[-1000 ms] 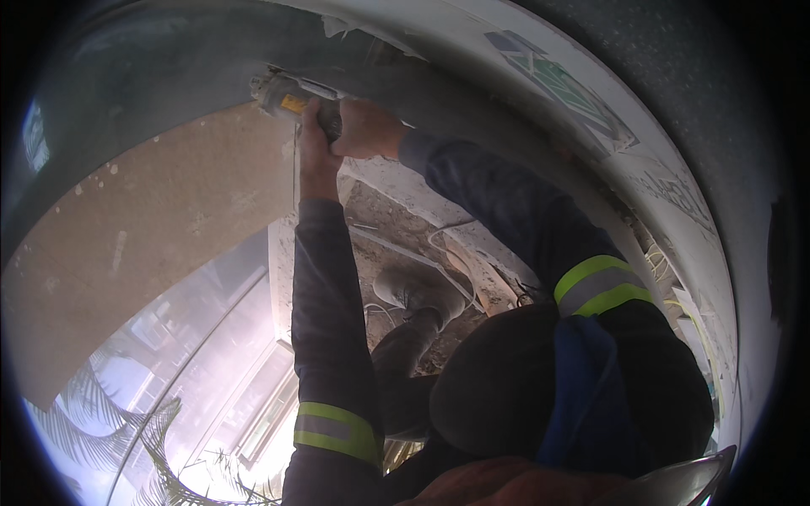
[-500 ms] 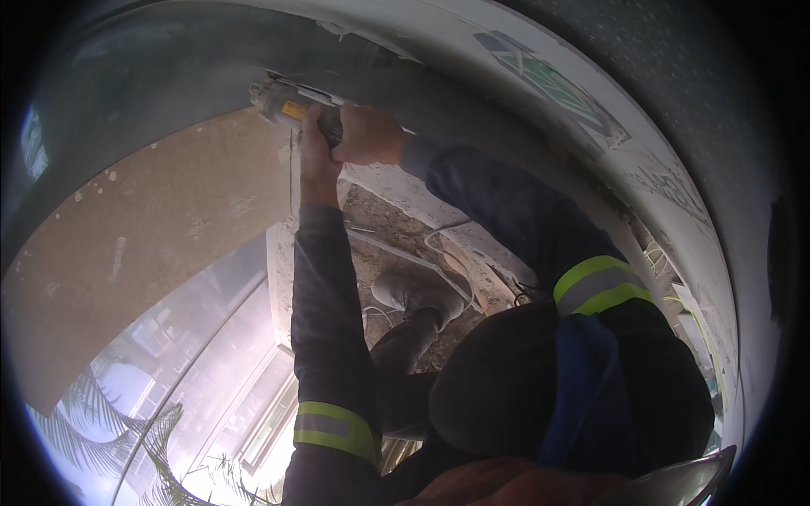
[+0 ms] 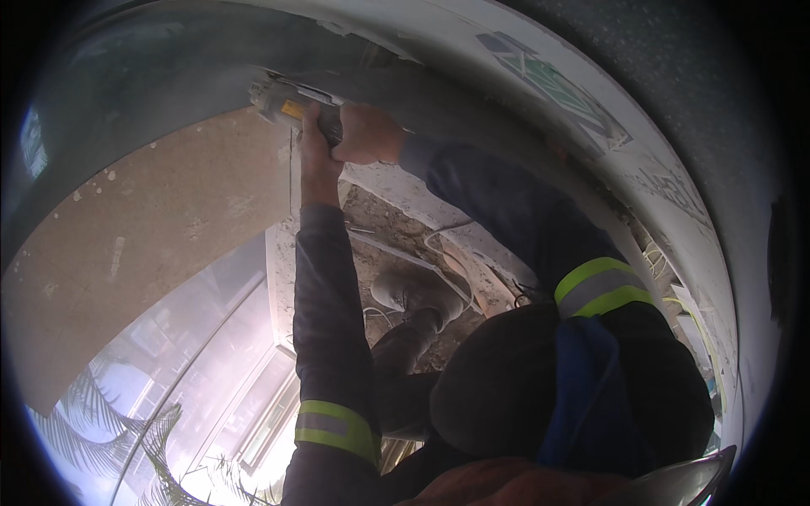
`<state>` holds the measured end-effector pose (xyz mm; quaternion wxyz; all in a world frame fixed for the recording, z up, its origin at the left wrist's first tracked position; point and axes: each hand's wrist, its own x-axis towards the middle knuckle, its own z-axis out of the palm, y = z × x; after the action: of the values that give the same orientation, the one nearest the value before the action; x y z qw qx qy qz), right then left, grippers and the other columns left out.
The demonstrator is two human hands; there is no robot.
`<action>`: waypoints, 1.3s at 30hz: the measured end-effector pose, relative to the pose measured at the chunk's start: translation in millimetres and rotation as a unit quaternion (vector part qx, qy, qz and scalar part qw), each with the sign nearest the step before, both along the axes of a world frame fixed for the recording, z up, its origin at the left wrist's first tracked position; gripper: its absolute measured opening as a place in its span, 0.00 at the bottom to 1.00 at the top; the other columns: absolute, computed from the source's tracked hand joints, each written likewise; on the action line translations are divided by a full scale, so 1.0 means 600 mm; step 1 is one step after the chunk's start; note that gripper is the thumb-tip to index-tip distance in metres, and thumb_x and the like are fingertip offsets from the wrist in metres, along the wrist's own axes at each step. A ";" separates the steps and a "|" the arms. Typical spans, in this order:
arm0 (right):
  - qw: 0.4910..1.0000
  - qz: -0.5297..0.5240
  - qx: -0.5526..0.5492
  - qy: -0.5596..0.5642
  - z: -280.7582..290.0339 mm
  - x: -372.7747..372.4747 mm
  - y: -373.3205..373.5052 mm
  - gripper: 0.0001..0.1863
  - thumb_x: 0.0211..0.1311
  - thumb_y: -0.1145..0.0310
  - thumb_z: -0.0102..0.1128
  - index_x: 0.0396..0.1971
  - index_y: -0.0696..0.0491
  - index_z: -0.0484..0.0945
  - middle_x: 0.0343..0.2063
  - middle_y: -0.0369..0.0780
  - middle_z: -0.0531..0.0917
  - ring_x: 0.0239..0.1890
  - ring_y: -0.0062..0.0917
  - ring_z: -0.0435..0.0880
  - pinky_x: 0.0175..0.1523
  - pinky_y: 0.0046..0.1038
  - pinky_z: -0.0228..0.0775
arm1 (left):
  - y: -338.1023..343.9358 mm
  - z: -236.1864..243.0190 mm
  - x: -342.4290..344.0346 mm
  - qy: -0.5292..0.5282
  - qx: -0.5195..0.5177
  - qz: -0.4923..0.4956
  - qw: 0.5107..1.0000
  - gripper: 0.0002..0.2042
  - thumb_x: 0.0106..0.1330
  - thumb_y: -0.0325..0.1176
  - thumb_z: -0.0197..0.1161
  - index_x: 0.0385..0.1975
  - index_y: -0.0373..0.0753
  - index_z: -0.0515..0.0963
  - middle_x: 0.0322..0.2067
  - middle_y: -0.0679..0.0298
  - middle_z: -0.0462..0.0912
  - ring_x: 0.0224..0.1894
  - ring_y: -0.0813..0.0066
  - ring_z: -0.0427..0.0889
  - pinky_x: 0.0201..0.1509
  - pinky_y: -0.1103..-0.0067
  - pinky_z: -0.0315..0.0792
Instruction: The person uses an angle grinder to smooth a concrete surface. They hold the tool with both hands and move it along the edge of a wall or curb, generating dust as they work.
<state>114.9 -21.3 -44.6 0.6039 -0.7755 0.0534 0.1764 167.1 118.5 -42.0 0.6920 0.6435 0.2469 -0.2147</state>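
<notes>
Dusty wall; fingers (image 3: pixel 314 126) wrap grinder (image 3: pixel 291 105).

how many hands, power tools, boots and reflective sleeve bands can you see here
hands: 2, left hand and right hand, both on the tool
power tools: 1, grey power tool
boots: 1, boot
reflective bands: 2, left band, right band
total: 6

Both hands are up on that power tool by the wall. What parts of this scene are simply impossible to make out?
- Head view: the power tool's working end, hidden against the grey wall in dusty haze.
- Head view: the left hand's fingers, wrapped behind the tool.
- Head view: the right hand's palm, pressed against the tool.
- Head view: the floor rubble around the boot, blurred by dust and partly covered by the sleeves.
</notes>
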 end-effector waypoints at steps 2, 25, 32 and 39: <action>1.000 -0.016 -0.014 -0.008 0.001 -0.011 0.002 0.25 0.41 0.62 0.71 0.40 0.63 0.82 0.39 0.54 0.87 0.46 0.45 0.88 0.51 0.40 0.80 | -0.004 0.003 -0.008 0.003 0.000 -0.004 1.000 0.21 0.74 0.43 0.61 0.55 0.31 0.73 0.43 0.57 0.84 0.42 0.67 0.87 0.44 0.71 0.84; 1.000 -0.003 0.027 0.013 -0.005 -0.004 -0.008 0.29 0.40 0.62 0.71 0.44 0.65 0.80 0.43 0.55 0.86 0.48 0.45 0.88 0.52 0.39 0.79 | 0.002 -0.017 -0.002 -0.010 -0.016 -0.002 1.000 0.21 0.72 0.42 0.63 0.55 0.30 0.74 0.44 0.58 0.84 0.41 0.67 0.87 0.42 0.71 0.84; 1.000 -0.009 -0.004 0.014 -0.019 -0.008 0.007 0.33 0.40 0.57 0.74 0.44 0.65 0.80 0.40 0.56 0.86 0.47 0.47 0.87 0.52 0.40 0.79 | -0.013 -0.006 -0.028 -0.047 0.001 0.024 0.999 0.21 0.70 0.41 0.65 0.54 0.31 0.74 0.41 0.60 0.83 0.40 0.70 0.86 0.41 0.74 0.82; 0.998 0.007 -0.024 -0.057 0.025 -0.026 0.006 0.36 0.44 0.56 0.80 0.46 0.67 0.76 0.39 0.54 0.85 0.45 0.44 0.87 0.50 0.38 0.77 | -0.020 0.019 -0.058 -0.072 0.016 0.042 0.996 0.27 0.66 0.39 0.69 0.55 0.23 0.71 0.42 0.55 0.82 0.41 0.70 0.85 0.43 0.75 0.81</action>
<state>99.2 -17.7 -29.3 0.5860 -0.7988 0.0181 0.1349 132.5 106.5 -30.6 0.7061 0.6573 0.2261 -0.1347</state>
